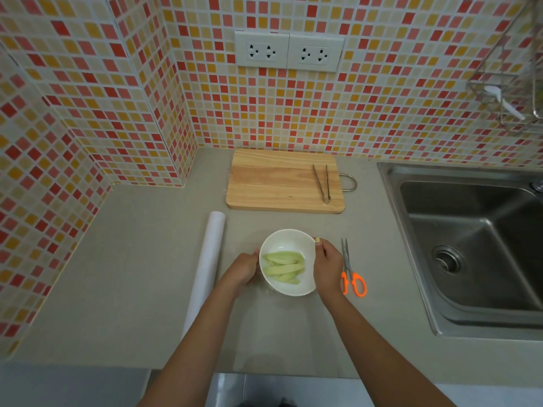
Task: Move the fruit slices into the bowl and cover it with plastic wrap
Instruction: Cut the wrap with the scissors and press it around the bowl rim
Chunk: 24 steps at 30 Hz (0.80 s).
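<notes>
Two bare hands, left hand (245,268) and right hand (326,267), cup the round glossy white bowl (286,239) of pale green curved fruit slices (283,267) on the matte grey counter (132,289), beside a white plastic-wrap roll (207,268).

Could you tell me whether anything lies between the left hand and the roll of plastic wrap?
Nothing visible does. The left hand rests on the bowl, and only bare counter separates it from the plastic wrap roll lying just to its left.
</notes>
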Tool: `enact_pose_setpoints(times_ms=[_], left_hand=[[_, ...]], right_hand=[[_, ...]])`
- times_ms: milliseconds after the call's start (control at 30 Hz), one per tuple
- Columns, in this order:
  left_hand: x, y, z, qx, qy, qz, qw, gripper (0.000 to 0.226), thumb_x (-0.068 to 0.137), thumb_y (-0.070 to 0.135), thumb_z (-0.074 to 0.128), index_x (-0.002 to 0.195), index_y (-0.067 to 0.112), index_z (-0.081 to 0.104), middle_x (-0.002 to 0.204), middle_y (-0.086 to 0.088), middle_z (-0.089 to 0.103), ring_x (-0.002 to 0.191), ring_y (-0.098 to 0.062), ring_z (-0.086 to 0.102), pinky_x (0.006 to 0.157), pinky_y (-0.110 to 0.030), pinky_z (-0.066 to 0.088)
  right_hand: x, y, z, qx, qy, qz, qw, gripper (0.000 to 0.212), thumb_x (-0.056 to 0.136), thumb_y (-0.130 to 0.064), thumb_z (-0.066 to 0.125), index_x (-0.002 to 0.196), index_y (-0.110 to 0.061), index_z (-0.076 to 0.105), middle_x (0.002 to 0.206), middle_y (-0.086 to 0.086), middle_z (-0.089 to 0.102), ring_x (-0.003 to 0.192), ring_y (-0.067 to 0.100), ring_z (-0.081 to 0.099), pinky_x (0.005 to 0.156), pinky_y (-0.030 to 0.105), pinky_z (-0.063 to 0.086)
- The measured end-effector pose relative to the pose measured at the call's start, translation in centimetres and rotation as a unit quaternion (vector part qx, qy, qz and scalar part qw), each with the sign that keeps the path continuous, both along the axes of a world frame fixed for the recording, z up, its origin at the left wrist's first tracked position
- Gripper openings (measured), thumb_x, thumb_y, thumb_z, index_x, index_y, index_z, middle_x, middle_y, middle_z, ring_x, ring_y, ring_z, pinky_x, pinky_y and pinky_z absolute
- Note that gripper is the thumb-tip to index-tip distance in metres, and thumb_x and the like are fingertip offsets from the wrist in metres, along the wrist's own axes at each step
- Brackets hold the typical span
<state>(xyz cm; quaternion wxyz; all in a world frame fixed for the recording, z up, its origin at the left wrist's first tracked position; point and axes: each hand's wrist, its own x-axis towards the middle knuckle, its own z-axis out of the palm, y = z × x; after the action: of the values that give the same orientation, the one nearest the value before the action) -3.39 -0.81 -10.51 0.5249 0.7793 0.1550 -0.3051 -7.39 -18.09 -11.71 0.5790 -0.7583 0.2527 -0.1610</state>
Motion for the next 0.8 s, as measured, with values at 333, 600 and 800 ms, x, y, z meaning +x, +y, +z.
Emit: enact_pose_setpoints(times_ms=[333, 600, 800], left_hand=[[-0.1, -0.7, -0.2, -0.062, -0.166, 0.202, 0.963, 0.036, 0.104, 0.027, 0.031, 0.074, 0.011, 0.041, 0.066, -0.007, 0.049, 0.052, -0.013, 0.053, 0.051, -0.021, 0.044], [0.3, -0.9, -1.3, -0.016, -0.235, 0.208, 0.949, 0.029, 0.102, 0.027, 0.037, 0.082, 0.007, 0.041, 0.075, -0.010, 0.049, 0.070, -0.021, 0.047, 0.068, -0.039, 0.042], [-0.1, -0.4, -2.9, 0.013, -0.284, 0.197, 0.938, 0.026, 0.100, 0.019, 0.044, 0.077, 0.008, 0.040, 0.069, 0.000, 0.045, 0.065, -0.017, 0.043, 0.063, -0.032, 0.035]], right_hand=[[0.0, -0.2, 0.0, 0.004, 0.002, -0.010, 1.000, 0.037, 0.097, -0.004, 0.042, 0.062, -0.016, 0.045, 0.060, 0.001, 0.043, 0.065, 0.017, 0.040, 0.062, 0.030, 0.032], [0.3, 0.3, -0.4, -0.020, 0.008, -0.022, 1.000, 0.041, 0.096, -0.005, 0.043, 0.060, -0.025, 0.047, 0.058, -0.009, 0.046, 0.058, 0.007, 0.041, 0.053, 0.015, 0.033], [0.4, 1.1, -0.1, -0.017, 0.015, -0.032, 0.999, 0.030, 0.097, -0.006, 0.042, 0.073, -0.016, 0.057, 0.066, -0.003, 0.054, 0.064, 0.009, 0.047, 0.060, 0.024, 0.036]])
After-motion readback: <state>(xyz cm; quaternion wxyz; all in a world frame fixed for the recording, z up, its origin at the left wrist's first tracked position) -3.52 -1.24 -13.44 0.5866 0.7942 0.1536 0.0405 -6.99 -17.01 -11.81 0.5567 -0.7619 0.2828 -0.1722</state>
